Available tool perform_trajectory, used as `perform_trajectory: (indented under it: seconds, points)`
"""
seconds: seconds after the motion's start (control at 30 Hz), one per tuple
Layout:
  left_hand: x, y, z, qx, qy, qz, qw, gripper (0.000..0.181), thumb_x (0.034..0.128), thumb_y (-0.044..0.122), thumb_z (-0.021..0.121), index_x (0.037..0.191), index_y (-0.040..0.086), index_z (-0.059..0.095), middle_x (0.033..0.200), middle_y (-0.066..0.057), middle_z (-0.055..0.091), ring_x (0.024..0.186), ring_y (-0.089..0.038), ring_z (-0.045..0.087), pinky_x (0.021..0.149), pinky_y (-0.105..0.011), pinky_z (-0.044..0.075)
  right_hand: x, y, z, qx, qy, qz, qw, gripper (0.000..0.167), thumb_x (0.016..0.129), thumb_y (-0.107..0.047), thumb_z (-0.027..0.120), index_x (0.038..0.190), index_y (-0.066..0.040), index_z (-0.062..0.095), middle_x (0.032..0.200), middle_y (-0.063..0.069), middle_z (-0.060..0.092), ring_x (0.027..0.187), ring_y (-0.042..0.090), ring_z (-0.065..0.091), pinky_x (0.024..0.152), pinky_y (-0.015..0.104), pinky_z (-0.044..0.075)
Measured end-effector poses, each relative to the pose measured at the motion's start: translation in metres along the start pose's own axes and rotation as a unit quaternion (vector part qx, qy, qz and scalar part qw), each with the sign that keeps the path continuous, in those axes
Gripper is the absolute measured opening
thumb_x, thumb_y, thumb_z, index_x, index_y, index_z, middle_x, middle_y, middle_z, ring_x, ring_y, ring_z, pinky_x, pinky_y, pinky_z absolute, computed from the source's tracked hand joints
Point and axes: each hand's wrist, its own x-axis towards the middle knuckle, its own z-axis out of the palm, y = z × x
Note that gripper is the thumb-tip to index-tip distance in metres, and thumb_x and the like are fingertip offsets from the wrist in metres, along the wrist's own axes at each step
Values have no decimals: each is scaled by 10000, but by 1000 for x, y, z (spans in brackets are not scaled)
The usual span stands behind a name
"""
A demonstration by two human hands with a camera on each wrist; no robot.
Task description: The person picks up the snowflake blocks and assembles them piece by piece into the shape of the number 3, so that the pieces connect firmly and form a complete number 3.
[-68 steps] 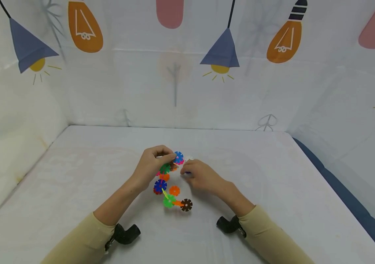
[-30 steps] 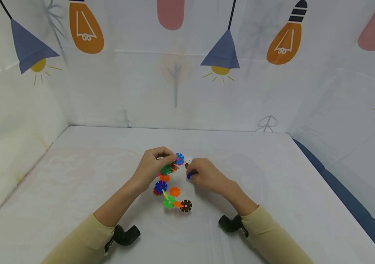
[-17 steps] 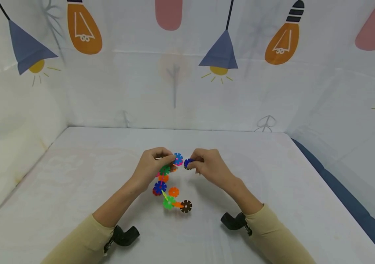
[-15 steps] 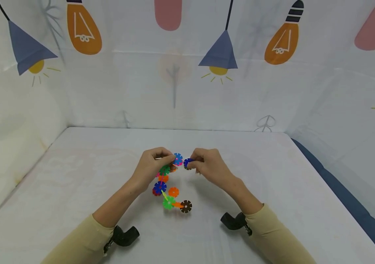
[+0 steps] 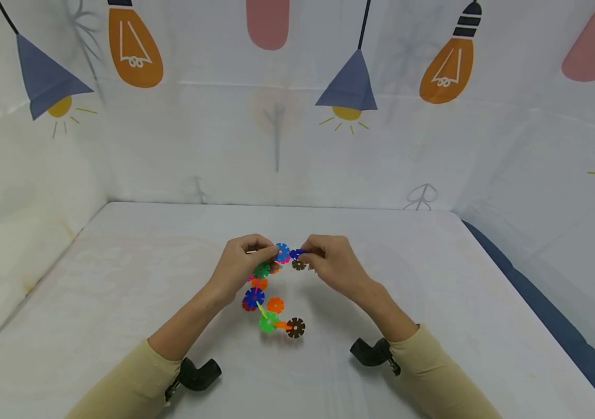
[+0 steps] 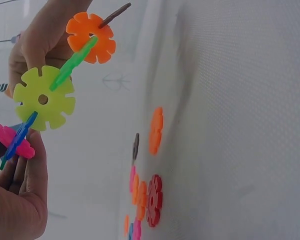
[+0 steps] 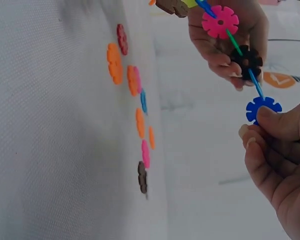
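Several linked discs [image 6: 30, 97] gripped by L hand [image 5: 242, 261]; R hand [image 5: 335, 262] pinches dk-blue disc [image 7: 269, 103] nr them.

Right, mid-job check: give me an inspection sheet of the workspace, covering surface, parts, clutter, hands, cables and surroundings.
Surface: white tabletop, pale and smooth-looking from the head view.
Job's things: interlocking-disc chain, multicoloured, partly raised; blue slotted disc at its light-blue end, whether locked in cannot be told. Loose on the tabletop, among others: orange slotted disc, red slotted disc, brown slotted disc.
Clutter: nothing seen beyond the loose discs.
Grippers: left hand holds the chain; right hand pinches the blue slotted disc.
Cables: nothing seen.
Surroundings: white backdrop printed with lamps and bulbs; dark blue material along the right edge.
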Motion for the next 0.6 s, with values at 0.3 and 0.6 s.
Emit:
perform_trajectory:
  seconds: [0.3,0.6]
  points:
    - [0,-1,4,-516,-243,-110,9983,259,963,207,651,1000,-48,632,867,-54,675,782,-221,715,776,-307,601,-2,-7,1,-955,8,-904,9913,93,912,-7,673,827,-37,650,813,25,748,631,51,615,525,160,468]
    - [-3,0,9,-850,-202,-182,9960,222,966,197,641,955,-24,625,814,-41,669,715,-171,673,775,-310,588,-5,-10,6,-1260,297,-1430,9812,170,898,12,679,784,-63,578,716,27,695,550,51,529,506,121,425]
